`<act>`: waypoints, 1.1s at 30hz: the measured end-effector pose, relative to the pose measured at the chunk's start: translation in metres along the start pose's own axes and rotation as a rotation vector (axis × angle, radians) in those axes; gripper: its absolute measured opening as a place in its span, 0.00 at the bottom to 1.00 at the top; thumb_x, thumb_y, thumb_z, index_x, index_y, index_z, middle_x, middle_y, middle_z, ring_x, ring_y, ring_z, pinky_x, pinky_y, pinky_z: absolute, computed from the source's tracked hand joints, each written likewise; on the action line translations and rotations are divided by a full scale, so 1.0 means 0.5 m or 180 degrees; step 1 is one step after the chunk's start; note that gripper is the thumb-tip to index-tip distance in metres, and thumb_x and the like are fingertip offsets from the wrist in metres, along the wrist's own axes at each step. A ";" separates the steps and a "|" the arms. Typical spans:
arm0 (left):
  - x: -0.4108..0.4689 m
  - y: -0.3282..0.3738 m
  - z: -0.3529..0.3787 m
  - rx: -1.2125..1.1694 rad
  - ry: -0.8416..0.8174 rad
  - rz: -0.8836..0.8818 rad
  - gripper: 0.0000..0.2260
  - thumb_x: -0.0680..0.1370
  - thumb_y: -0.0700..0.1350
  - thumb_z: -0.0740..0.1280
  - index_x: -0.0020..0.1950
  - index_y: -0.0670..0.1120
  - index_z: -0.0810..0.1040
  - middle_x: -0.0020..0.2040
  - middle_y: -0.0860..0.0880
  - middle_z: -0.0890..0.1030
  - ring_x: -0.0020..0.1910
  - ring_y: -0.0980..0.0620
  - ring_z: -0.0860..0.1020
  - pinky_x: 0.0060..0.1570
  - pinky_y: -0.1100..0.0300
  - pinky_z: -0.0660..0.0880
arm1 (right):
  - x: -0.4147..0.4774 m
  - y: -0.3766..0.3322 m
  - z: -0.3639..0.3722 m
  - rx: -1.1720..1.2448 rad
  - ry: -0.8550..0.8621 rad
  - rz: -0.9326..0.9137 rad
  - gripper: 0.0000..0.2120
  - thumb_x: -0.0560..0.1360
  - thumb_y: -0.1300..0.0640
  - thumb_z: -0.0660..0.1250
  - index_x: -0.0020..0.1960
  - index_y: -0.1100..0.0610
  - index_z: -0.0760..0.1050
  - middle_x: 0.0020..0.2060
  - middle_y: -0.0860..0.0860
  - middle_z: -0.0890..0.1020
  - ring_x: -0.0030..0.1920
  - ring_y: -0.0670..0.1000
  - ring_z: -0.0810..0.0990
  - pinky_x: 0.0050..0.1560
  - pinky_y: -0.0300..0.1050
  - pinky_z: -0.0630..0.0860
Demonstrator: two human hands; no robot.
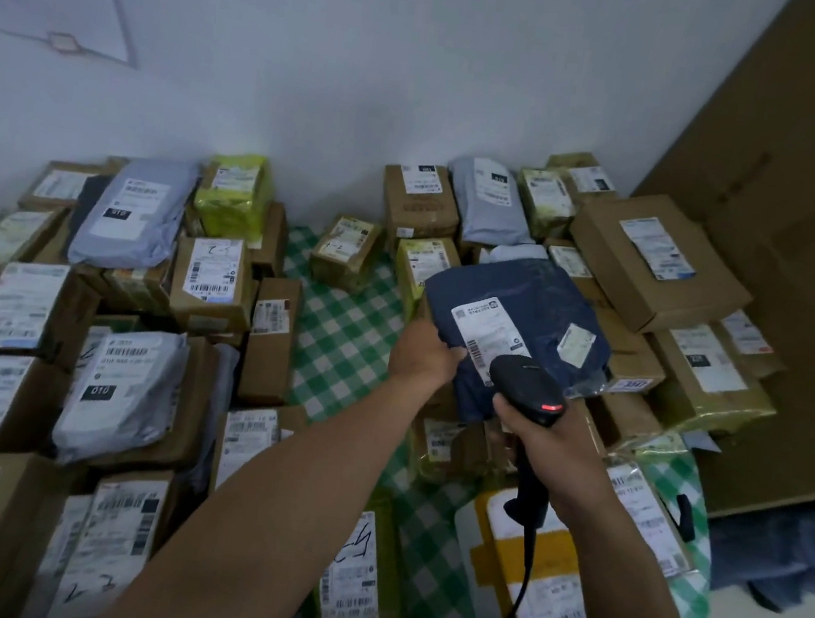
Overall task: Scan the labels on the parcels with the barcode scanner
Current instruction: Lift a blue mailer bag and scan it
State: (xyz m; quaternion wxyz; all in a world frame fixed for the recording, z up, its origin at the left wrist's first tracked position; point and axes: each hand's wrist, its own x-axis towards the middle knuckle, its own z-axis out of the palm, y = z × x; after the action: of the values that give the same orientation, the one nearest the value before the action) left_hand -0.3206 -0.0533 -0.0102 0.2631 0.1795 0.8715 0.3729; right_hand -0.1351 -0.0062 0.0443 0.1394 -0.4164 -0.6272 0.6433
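Observation:
My left hand (423,350) grips the near left edge of a dark blue soft parcel (526,293) and holds it tilted up above the table. A white label (488,330) with a barcode faces me on the parcel. My right hand (540,443) is wrapped around the handle of a black barcode scanner (530,387). The scanner's head sits just below the label, with a red light showing on its top. Its black cable (509,602) hangs down toward me.
Several labelled cardboard boxes and grey mailers are stacked on the left (126,386). More boxes pile up at the back right (655,258). A green checked cloth (341,321) shows between them. A yellow parcel (536,574) lies under my right forearm. A large cardboard sheet (797,204) leans at the right.

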 end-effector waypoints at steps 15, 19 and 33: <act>-0.143 -0.138 -0.066 -0.2833 -0.0221 -0.1169 0.03 0.82 0.44 0.68 0.53 0.45 0.77 0.54 0.44 0.84 0.53 0.43 0.84 0.50 0.52 0.81 | -0.020 0.012 0.038 0.0050 -0.0220 0.0110 0.11 0.76 0.57 0.77 0.57 0.54 0.82 0.42 0.49 0.88 0.38 0.49 0.86 0.37 0.41 0.80; -0.125 -0.136 -0.079 -0.3028 -0.0275 -0.1203 0.12 0.81 0.50 0.72 0.60 0.47 0.77 0.56 0.48 0.84 0.52 0.47 0.84 0.49 0.55 0.83 | -0.029 0.015 0.047 -0.0010 -0.0255 0.0123 0.14 0.76 0.56 0.77 0.61 0.53 0.80 0.45 0.49 0.88 0.40 0.50 0.87 0.37 0.41 0.79; -0.090 -0.110 -0.214 -0.2881 0.0602 0.0229 0.15 0.78 0.36 0.74 0.61 0.50 0.77 0.59 0.48 0.84 0.56 0.50 0.84 0.50 0.51 0.84 | -0.040 -0.034 0.071 -0.0322 -0.0510 -0.0167 0.13 0.76 0.56 0.77 0.60 0.53 0.80 0.46 0.52 0.88 0.38 0.45 0.86 0.33 0.33 0.77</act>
State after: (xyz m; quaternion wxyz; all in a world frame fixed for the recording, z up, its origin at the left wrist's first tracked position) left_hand -0.3542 -0.1717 0.0260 0.2212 0.0419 0.6345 0.7394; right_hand -0.1536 -0.0418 0.0627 0.0844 -0.3535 -0.6787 0.6381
